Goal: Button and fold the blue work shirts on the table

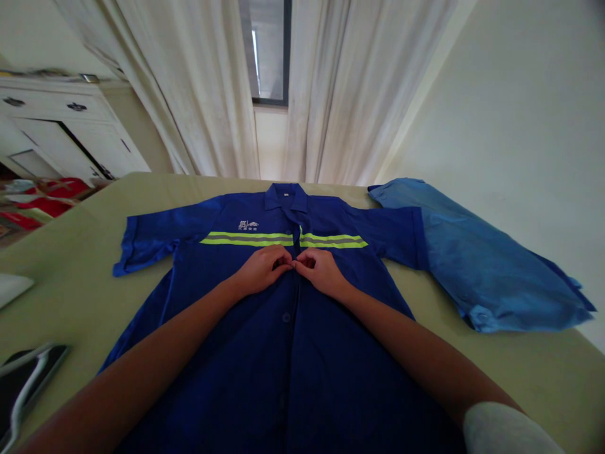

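A dark blue short-sleeved work shirt (227, 353) lies front side up, its collar at the far end and its sleeves spread. A yellow-green and grey reflective band (250, 239) crosses its chest, below a small white logo. My left hand (265, 268) pinches the shirt's front opening just under the band. Right beside it, my right hand (321, 270) pinches the other edge of the opening, fingertips meeting those of the left. Whatever button is between the fingers is hidden. Lower on the front edge a button (286, 318) shows.
The shirt lies on a pale green-covered table (75, 277). Folded lighter blue clothing (477, 258) sits at the right, touching the sleeve. A dark flat object (33, 378) with a white cable lies at lower left. Curtains (189, 88) hang behind; a white cabinet (70, 126) stands far left.
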Demonstrator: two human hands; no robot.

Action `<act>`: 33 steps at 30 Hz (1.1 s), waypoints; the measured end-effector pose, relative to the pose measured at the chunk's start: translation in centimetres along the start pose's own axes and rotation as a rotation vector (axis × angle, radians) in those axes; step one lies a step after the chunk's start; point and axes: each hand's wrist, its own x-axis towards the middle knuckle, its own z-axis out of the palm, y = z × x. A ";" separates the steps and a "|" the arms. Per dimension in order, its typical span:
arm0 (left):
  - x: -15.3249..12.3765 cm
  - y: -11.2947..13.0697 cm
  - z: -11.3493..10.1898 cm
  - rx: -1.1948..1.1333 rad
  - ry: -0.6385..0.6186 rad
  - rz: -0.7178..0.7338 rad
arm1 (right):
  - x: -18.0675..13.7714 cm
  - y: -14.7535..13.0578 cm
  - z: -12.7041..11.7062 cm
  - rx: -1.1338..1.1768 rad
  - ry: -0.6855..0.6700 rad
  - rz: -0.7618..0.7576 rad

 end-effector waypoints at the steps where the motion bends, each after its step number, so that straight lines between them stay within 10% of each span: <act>1: -0.1 0.1 0.0 0.040 0.013 0.033 | 0.0 0.0 -0.1 0.021 -0.013 0.006; 10: -0.4 1.1 0.2 0.273 -0.030 0.126 | 0.7 0.8 -0.9 0.277 -0.192 0.138; 33: 0.8 0.1 -0.1 -0.007 -0.025 -0.112 | 0.3 0.0 -0.7 -0.080 -0.133 -0.100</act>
